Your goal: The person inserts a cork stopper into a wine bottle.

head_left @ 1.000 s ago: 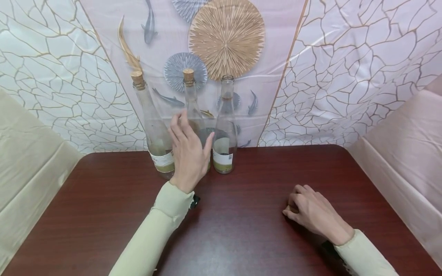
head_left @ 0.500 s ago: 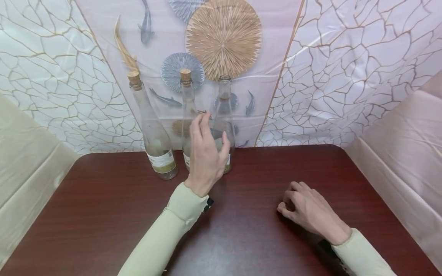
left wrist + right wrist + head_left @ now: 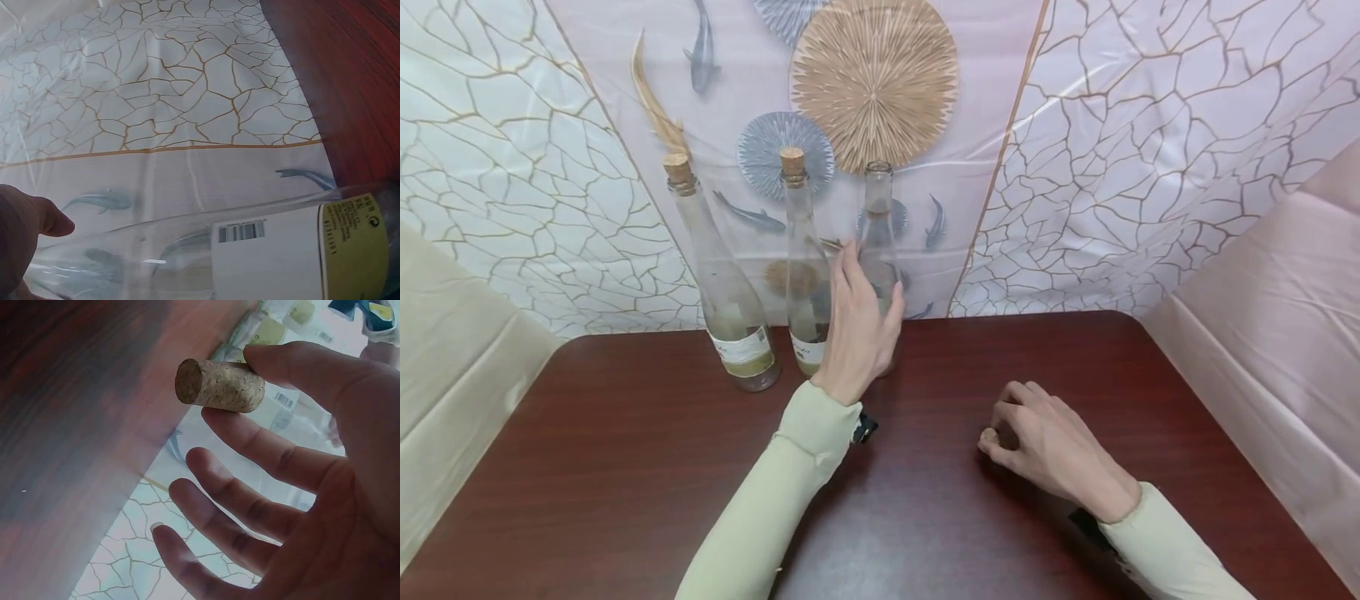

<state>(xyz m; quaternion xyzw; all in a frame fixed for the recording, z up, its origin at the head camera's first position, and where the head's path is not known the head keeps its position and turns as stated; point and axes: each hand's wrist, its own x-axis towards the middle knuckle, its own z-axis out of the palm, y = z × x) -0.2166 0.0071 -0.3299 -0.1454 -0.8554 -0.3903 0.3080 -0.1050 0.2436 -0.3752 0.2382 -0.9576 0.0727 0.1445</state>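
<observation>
Three clear glass bottles stand in a row at the table's back. Corks sit in the mouths of the left bottle (image 3: 726, 283) and the middle bottle (image 3: 800, 221); the right bottle (image 3: 877, 229) has an uncovered mouth. My left hand (image 3: 856, 337) reaches to the right bottle, fingers extended and thumb apart, hiding its lower part. In the left wrist view the thumb (image 3: 47, 219) lies beside that bottle's upper part; whether it touches the glass is unclear. My right hand (image 3: 1052, 442) pinches a cork (image 3: 222, 387) between thumb and index finger, the other fingers spread.
The dark red wooden table (image 3: 625, 467) ends just behind the bottles. A patterned cloth backdrop (image 3: 1112, 167) rises there, and beige cloth (image 3: 1262, 325) flanks the right side. A black strap piece (image 3: 864, 428) shows at my left wrist.
My left hand has moved right from in front of the middle bottle to the right bottle. The right hand has shifted slightly left, and its cork now shows. The head view has turned slightly.
</observation>
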